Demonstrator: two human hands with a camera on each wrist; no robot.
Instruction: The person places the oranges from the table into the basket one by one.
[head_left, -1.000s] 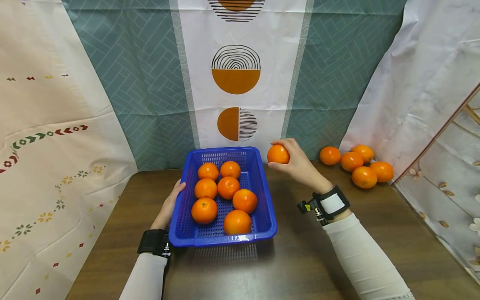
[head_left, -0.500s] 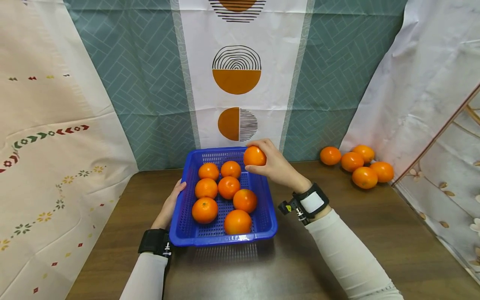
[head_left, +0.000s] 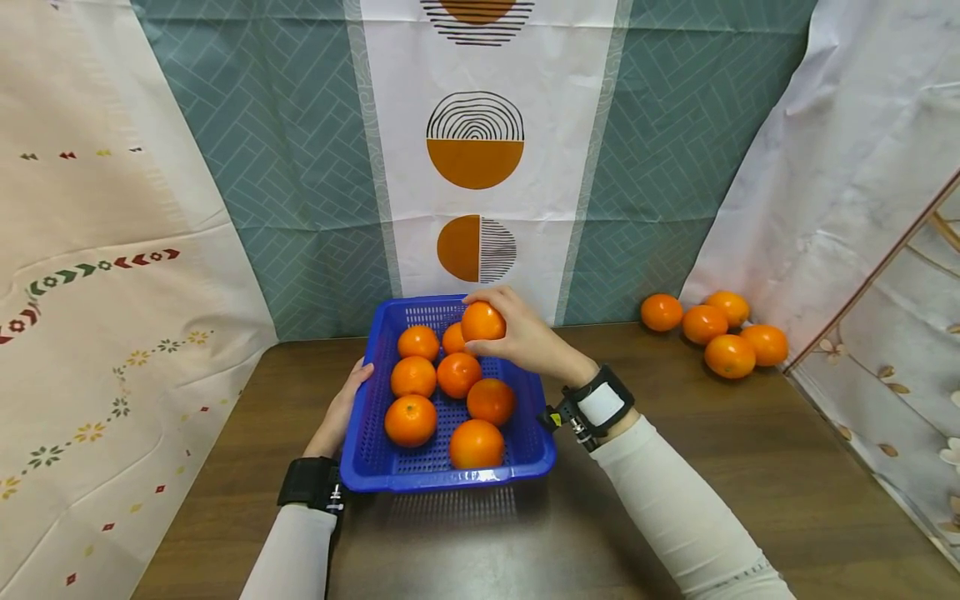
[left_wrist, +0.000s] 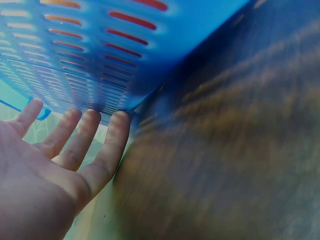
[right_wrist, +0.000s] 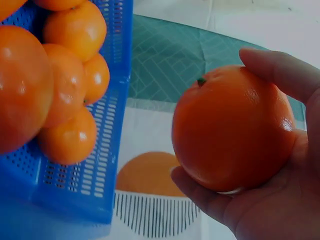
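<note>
A blue plastic basket (head_left: 546, 450) with slotted walls stands on the table, holding several oranges, such as a front orange (head_left: 477, 444). My left hand (head_left: 343, 408) lies along the basket's left side; in the left wrist view its extended fingers (left_wrist: 113, 137) touch the slotted wall. My right hand (head_left: 528, 333) grips an orange (head_left: 483, 321) between thumb and fingers above the back right part of the basket. That held orange (right_wrist: 232, 130) shows a small green stem spot in the right wrist view. It partly hides an orange (head_left: 453, 338) lying in the basket.
Several loose oranges (head_left: 729, 356) lie grouped at the table's back right, beside the white cloth. A patterned cloth (head_left: 480, 250) hangs behind the brown wooden table (head_left: 750, 467). Another pale cloth (head_left: 135, 400) borders the left side.
My right hand has carried the orange leftward from beside the basket to over its back part, lowering it slightly at the end. The left hand and basket have stayed in place.
</note>
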